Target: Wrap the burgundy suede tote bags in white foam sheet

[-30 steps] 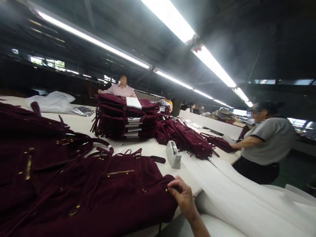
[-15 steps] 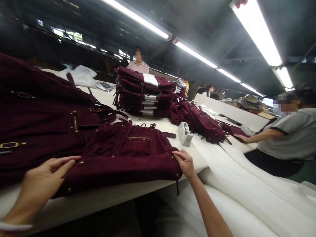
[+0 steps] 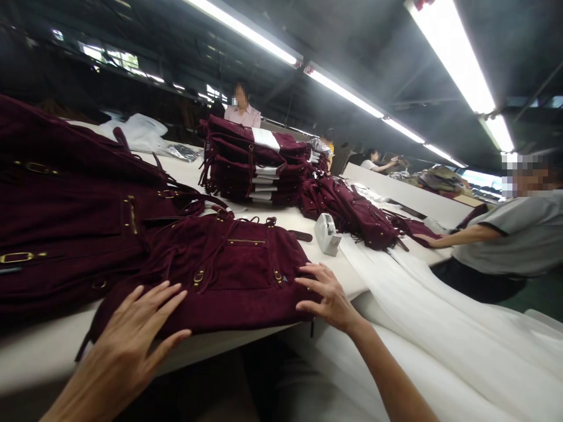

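Observation:
A burgundy suede bag (image 3: 237,275) with brass buckles, straps and a zip lies flat along the near edge of the table, in the middle of the head view. My left hand (image 3: 132,334) rests at its near left part, fingers spread and nothing gripped. On its right end lies my right hand (image 3: 323,293), its fingers apart against the suede. Both palms face the bag. More burgundy bags (image 3: 65,217) with brass fittings are heaped at the left, against the bag before me.
Behind stands a stack of burgundy bags (image 3: 257,161) with white bands. A tape dispenser (image 3: 328,234) sits right of my bag. White sheeting (image 3: 422,310) drapes over the right side. A co-worker (image 3: 505,234) reaches onto the table at right; a clear plastic bag (image 3: 136,133) lies far left.
Both hands have let go of the bag's near edge and opened out over it. My left hand has moved right. The bag's front now shows two buckles that were covered before.

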Tool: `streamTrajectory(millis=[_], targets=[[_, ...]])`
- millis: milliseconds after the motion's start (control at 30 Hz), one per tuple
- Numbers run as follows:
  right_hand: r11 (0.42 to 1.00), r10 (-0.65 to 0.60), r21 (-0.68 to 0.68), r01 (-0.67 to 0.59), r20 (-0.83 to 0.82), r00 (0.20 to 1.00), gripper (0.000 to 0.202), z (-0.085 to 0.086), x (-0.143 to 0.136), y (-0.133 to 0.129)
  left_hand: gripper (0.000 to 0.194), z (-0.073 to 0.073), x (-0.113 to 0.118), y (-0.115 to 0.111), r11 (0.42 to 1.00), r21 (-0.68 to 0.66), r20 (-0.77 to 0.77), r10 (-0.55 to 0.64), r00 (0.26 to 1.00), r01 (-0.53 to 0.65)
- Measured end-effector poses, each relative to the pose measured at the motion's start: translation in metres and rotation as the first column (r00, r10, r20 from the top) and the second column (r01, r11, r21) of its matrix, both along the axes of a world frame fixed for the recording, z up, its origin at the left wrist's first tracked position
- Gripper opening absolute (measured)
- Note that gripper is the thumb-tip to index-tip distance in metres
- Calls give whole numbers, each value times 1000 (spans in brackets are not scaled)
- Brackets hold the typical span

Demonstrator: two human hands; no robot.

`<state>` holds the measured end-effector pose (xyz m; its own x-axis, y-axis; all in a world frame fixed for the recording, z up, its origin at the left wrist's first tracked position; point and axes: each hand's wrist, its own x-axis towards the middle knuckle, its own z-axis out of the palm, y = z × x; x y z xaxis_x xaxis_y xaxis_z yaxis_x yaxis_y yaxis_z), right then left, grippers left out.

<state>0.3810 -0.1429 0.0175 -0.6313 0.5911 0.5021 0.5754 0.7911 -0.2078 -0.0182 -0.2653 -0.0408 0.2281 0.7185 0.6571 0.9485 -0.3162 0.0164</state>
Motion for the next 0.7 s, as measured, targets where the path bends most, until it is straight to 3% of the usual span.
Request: streamTrajectory(millis=[67,133,233,300,367,433,500,600,667,700], targets=[[995,91,-43,-86,124,988,68,5,-8,-2,65,6,8,8,997,16,-85,-71,994,72],[990,121,-97,-105,177,977,79,4,-13,1,72,6,4,18,998,-23,-111,-60,992,58],[983,105,-167,-72,197,975,78,0,-18,10,80,10,-9,33,960,-277,-71,15,997,-34],[981,71,-191,-30,212,975,75,-2,-22,19,79,25,-12,43,861,-502,-25,84,996,-85],[977,36,-213,15,233,972,72,-3,-26,29,71,45,-10,51,736,-675,47,120,992,-57],[966,22,-256,45,254,967,68,-4,-31,40,64,61,-4,60,653,-757,125,150,981,-3],[949,11,-306,74,265,964,64,-5,-37,51,61,68,1,70,619,-785,173,204,964,10],[925,-20,-357,128,290,957,57,-6,-45,66,48,64,4,84,596,-802,236,273,933,28],[918,-40,-360,165,330,943,52,-6,-49,71,45,56,2,92,633,-774,255,305,918,4],[921,-51,-347,176,342,938,51,-6,-50,72,43,51,0,95,685,-728,253,293,922,-17]])
